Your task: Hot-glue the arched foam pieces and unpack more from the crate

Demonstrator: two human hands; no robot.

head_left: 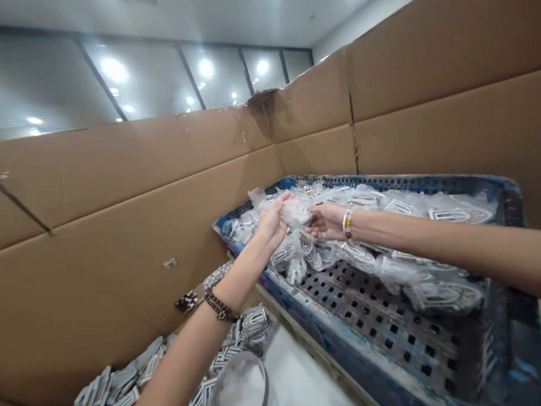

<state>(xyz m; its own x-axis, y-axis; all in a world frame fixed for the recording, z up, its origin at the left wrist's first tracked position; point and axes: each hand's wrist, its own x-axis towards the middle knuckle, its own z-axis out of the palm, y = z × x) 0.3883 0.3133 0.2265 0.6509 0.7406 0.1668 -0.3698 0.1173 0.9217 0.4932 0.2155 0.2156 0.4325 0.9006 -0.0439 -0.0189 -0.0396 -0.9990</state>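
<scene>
The left hand (275,223) and right hand (328,221) each have a grip on the plastic bag (296,212) (it looks thin) above the blue crate (319,326). Best pinch softly, so nothing rips.

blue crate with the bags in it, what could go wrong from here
The plastic bag between the left hand and right hand looks slippery and could drop onto the heap. The beaded bracelet on the right wrist sits close to other bags and might snag their plastic. Bags near the rim could slide over the crate's side.
</scene>
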